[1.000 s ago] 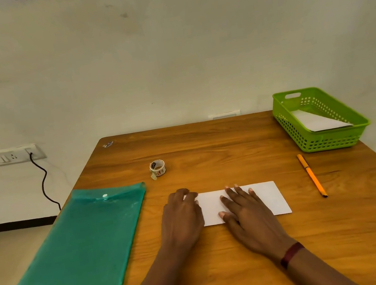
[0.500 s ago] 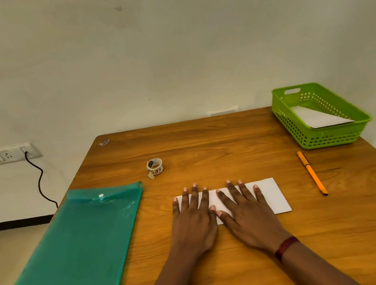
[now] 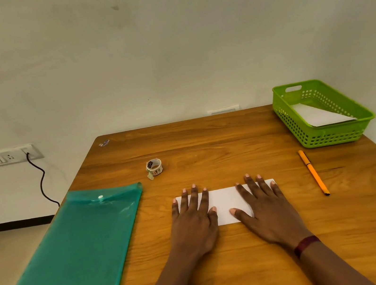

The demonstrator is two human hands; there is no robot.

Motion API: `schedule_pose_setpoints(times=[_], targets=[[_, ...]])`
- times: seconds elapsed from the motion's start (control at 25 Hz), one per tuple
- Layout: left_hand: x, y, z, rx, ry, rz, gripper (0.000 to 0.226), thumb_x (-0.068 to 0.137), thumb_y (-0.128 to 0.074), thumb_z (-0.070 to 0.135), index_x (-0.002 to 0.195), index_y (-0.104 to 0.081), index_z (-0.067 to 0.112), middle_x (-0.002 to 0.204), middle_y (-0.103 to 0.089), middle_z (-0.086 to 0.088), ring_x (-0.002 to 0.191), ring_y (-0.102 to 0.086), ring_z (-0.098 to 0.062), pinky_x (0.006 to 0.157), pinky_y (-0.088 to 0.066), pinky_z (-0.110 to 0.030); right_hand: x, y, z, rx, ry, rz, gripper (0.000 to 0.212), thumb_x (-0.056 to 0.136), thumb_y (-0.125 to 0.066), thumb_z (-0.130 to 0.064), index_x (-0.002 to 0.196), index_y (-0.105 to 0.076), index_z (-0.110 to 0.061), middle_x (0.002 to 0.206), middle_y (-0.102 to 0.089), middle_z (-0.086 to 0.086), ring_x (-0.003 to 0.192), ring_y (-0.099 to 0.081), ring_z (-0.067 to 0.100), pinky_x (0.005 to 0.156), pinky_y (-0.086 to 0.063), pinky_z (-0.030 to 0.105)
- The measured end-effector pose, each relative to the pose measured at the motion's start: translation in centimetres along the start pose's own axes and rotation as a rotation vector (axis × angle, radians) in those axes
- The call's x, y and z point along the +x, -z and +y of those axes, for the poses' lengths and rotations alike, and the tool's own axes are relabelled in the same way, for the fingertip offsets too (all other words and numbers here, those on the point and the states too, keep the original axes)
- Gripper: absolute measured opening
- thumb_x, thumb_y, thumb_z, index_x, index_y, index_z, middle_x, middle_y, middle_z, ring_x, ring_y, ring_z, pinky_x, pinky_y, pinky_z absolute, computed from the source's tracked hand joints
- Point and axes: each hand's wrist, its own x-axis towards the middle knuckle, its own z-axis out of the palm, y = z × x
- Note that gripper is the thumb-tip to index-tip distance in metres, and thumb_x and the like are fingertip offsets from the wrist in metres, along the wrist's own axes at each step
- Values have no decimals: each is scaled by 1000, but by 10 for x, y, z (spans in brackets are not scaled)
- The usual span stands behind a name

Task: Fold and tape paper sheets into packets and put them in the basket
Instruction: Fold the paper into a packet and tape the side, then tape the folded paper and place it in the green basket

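The folded white paper [image 3: 224, 202] lay flat on the desk [image 3: 206, 139], near the front edge at about the middle. Both hands pressed down on it with nothing gripped. The left hand [image 3: 195, 220] covered its 9 o'clock end, fingers [image 3: 193, 197] straight and spread, tips reaching past the far edge. The right hand [image 3: 265, 211], with a dark red wristband [image 3: 306, 244] on the wrist, covered the 3 o'clock end in the same flat, splayed way. The 2 thumbs pointed toward each other over the bare middle of the sheet, apart.

A small roll of tape [image 3: 154, 167] sat at 11 o'clock from the paper, a loose end trailing. An orange pen [image 3: 313, 172] lay at 3 o'clock, near the paper but not touching it. The green basket [image 3: 330, 137] stood at 2 o'clock by the far corner and held 1 white packet [image 3: 319, 116], tilted against its side. A translucent green folder [image 3: 76, 255] lay at 9 o'clock, overhanging the desk's left edge.
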Motion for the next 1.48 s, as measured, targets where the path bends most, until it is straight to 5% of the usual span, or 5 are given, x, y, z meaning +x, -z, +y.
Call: schedule_pose_setpoints(times=[0.2,0.4,1.08,1.32,1.48], targets=[[9,23,-9,-110,29,-20,59,101,-30,49,155,-19,26,163,-16,-3,150,-13,-21,120,-18,-41,-2,4,-1,98,-32,59,74,92,-11,-70,154,-10,-30,163,-1,-1,150,3,16,119,2,36],[36,64,-50,-173,76,358,37,97,-51,18,133,-57,20,128,-63,-3,111,-60,-20,88,-51,-34,-7,10,-3,207,-34,125,75,90,-8,-68,149,-30,-28,160,-20,-2,149,-12,14,112,-8,26],[108,77,-139,362,76,63,51,94,-59,30,143,-44,35,139,-45,-9,131,-35,-29,104,-38,-45,-12,17,-11,165,-55,207,60,98,-22,-57,132,-55,-21,146,-48,4,138,-41,18,108,-36,33],[89,69,-88,-165,63,241,40,94,-59,34,130,-57,16,138,-48,-8,130,-39,-26,105,-39,-40,-10,11,-9,149,-66,246,60,97,-22,-59,126,-60,-22,140,-54,4,132,-48,19,102,-44,34],[55,58,-19,-836,132,167,19,90,-68,30,105,-70,18,104,-65,8,98,-61,-13,75,-46,-21,-10,12,-10,109,-49,283,56,97,-25,-56,125,-61,-22,137,-58,4,129,-51,21,102,-43,36]])
